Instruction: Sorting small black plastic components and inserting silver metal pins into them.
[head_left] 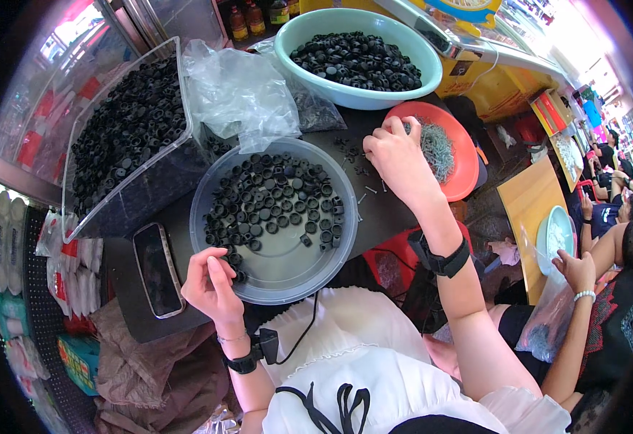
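Note:
My left hand point(214, 283) is at the near left rim of a round clear plastic tray point(287, 295), fingers curled and thumb drawn in. Whatever its fingertips hold, if anything, I cannot make out. Many small round black plastic caps point(264, 215) lie in the tray, mostly on its far and left side. My right hand point(396, 155) reaches over the left edge of an orange-red plate point(465, 173), its fingers bent together and their tips partly hidden. Heaped on that plate are thin grey metal screws point(438, 153).
A clear bin point(143, 155) and a pale green basin point(360, 96) hold more black caps. Plastic bags point(240, 90) lie between them. A phone point(159, 271) rests at the left. Loose screws point(360, 199) lie on the dark table. At right, another person's hand point(577, 271) is beside a small bowl.

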The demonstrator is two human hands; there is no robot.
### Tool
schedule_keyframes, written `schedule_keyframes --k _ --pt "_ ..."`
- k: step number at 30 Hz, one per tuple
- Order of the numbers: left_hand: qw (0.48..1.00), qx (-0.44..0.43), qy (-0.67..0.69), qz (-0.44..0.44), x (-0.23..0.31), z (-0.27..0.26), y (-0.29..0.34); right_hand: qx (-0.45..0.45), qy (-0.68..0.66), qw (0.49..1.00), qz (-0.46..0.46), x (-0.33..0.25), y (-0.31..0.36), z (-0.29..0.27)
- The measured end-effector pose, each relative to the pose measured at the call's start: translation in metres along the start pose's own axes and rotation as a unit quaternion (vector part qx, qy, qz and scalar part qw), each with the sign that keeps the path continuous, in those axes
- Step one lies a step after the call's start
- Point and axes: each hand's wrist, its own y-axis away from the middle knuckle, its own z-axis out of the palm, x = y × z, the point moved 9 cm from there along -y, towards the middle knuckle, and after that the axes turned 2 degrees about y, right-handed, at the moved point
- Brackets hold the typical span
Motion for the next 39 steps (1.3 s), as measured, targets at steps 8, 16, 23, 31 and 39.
schedule_keyframes --k 8,16,23,31,39 --pt "1.0 0.029 -0.006 -0.004 0.001 -0.003 -0.001 0.107 -0.138 0.984 0.032 0.025 0.017 -0.055" --pt "0.998 0.052 -0.005 -0.022 0.0 -0.008 -0.003 0.076 -0.106 0.987 0.089 0.049 0.038 -0.051" --pt "0.997 0.076 0.021 -0.019 -0.005 -0.013 -0.002 0.054 -0.255 0.963 -0.074 -0.032 0.011 -0.033" --pt "0.996 0.085 0.013 -0.032 -0.007 -0.014 -0.003 0.037 -0.258 0.961 -0.088 -0.04 0.002 -0.014" --pt "0.996 0.076 0.015 -0.032 -0.006 -0.012 -0.003 0.016 -0.222 0.972 -0.08 -0.044 -0.001 -0.009"
